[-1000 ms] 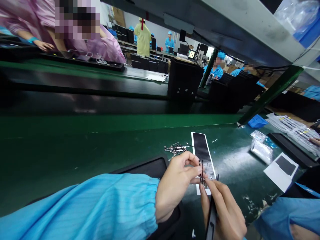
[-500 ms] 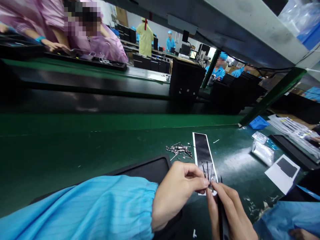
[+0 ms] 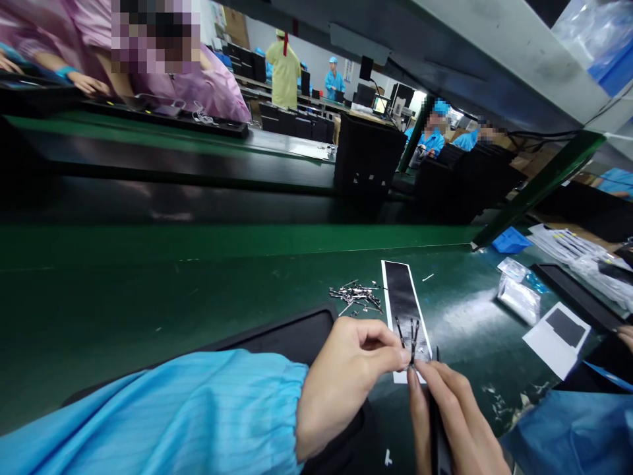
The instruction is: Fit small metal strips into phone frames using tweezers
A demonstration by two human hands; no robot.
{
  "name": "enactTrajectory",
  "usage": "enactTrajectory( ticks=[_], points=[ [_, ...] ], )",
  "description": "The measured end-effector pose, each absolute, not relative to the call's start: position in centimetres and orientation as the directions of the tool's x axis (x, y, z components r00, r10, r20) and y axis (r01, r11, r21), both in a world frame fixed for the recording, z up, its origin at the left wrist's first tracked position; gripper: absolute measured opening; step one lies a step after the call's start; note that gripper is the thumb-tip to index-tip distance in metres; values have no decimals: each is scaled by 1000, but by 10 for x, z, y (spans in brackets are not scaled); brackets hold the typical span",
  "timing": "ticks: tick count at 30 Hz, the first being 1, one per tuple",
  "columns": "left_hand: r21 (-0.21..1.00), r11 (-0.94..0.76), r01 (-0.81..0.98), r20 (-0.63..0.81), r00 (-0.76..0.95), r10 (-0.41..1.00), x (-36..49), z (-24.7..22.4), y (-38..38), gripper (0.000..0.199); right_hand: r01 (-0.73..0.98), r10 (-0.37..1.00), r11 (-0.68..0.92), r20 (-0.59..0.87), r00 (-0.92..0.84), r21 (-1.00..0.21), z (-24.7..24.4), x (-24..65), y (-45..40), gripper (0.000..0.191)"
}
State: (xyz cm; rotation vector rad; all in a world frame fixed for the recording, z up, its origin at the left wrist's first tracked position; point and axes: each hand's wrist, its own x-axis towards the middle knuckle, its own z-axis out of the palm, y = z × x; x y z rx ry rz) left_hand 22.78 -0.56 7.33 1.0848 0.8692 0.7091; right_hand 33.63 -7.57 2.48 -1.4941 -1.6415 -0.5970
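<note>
My left hand [image 3: 346, 379], in a blue sleeve, is closed with thumb and forefinger pinching a few thin dark strips, perhaps small flex cables [image 3: 413, 332]. Their upper ends fan out above the fingertips; the lower ends are mostly hidden. My right hand [image 3: 457, 412] meets it there, thumb and finger closed at the strips' base. Black tweezers [image 3: 439, 429] lie along the right palm, points up. Behind the fingertips is a long black sheet with a white border [image 3: 398, 287]. A loose pile of similar small strips [image 3: 356, 295] rests left of it.
A black tray [image 3: 291, 336] sits partly under my left forearm. To the right are a clear plastic bag [image 3: 518, 300], a white card with a dark patch [image 3: 558, 343] and a blue bin [image 3: 511, 241]. A green post [image 3: 539, 191] rises behind. Co-workers sit across and at right.
The strips between my fingertips have shifted slightly and now fan differently, two of them closer together. Both hands stay almost in place. Across the bench, a co-worker's hand has moved left.
</note>
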Motion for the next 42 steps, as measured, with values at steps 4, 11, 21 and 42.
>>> enactTrajectory(
  ticks=[4, 11, 21, 42],
  points=[
    [970, 230, -73, -167, 487, 857, 226, 73, -8, 14, 950, 611, 225, 791, 35, -216, 27, 338, -77, 15],
    [969, 239, -60, -180, 494, 851, 225, 74, -9, 15, 889, 575, 319, 813, 95, -329, 24, 342, -77, 17],
    [991, 123, -48, -81, 513, 854, 222, 69, -11, 13, 796, 571, 419, 808, 143, -437, 26, 337, -72, 13],
    [941, 336, -50, -293, 381, 877, 199, 66, 10, 10, 878, 821, 292, 571, -26, -380, -28, 358, -1, 14]
  ],
)
